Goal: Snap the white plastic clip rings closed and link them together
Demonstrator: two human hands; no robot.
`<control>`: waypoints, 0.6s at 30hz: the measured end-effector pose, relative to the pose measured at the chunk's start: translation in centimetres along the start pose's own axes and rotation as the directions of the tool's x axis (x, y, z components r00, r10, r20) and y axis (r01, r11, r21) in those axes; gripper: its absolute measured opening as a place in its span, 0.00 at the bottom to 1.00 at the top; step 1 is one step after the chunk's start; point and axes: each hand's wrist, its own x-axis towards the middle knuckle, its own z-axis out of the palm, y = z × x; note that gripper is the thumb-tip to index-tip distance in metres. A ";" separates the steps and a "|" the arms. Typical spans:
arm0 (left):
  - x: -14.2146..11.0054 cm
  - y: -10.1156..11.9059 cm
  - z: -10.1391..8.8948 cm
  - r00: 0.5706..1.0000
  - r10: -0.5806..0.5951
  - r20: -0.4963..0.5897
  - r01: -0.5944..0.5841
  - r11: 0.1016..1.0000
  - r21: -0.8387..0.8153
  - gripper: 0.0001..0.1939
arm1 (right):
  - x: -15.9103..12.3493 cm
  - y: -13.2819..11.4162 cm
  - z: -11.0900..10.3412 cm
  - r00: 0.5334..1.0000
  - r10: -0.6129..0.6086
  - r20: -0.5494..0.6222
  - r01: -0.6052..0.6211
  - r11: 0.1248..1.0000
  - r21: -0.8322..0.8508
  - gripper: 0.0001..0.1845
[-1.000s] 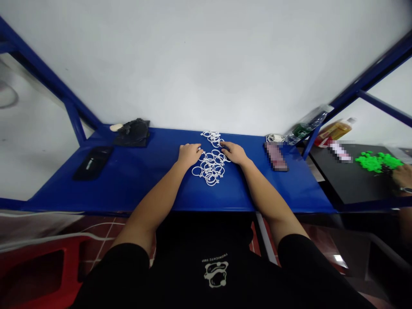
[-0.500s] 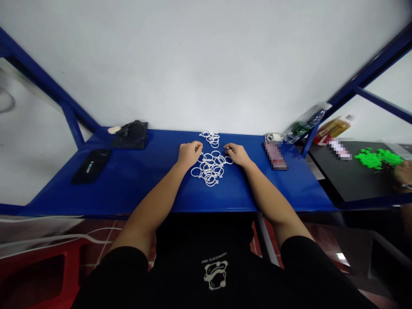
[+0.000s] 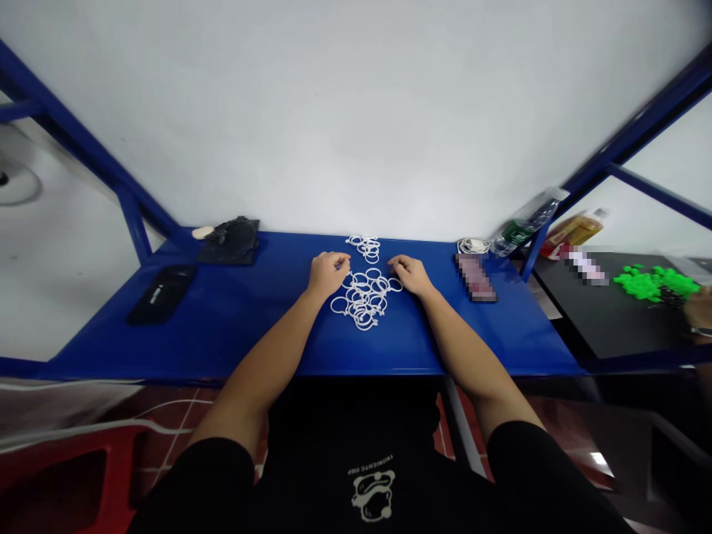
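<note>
Nearest to us, a black shirt (image 3: 311, 460) with a pale printed motif faces a blue worktop (image 3: 267, 285), with part of a red chair (image 3: 119, 475) at lower left. Beyond the worktop's front edge we see a loose, overlapping heap of white rings (image 3: 364, 299), lying between the forearms. At its far side, the left hand (image 3: 329, 273) curls in, thumb near fingertips, just beside the rings; the right hand (image 3: 410, 274) sits opposite, fingers bent in a narrow curl. We cannot tell whether either holds a ring. Out to the left lies a flat black device (image 3: 161, 295); to the right, a pixelated flat item (image 3: 477, 278). On a neighbouring black worktop (image 3: 601, 319), a co-worker's hand (image 3: 699, 308) is beside bright green pieces (image 3: 650, 283). Farther back, between and beyond the hands, we find a smaller cluster of white rings (image 3: 368, 251), near the pale wall (image 3: 356, 119). A crumpled black bag (image 3: 233, 241), a coiled white cable (image 3: 472, 245) and a tilted green-labelled bottle (image 3: 520, 228) line the back.
</note>
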 end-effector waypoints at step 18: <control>-0.1 0.0 0.1 1.000 0.011 0.023 -0.010 1.000 -0.018 0.10 | 0.4 -0.5 -0.5 0.996 0.021 -0.087 0.008 0.948 0.318 0.16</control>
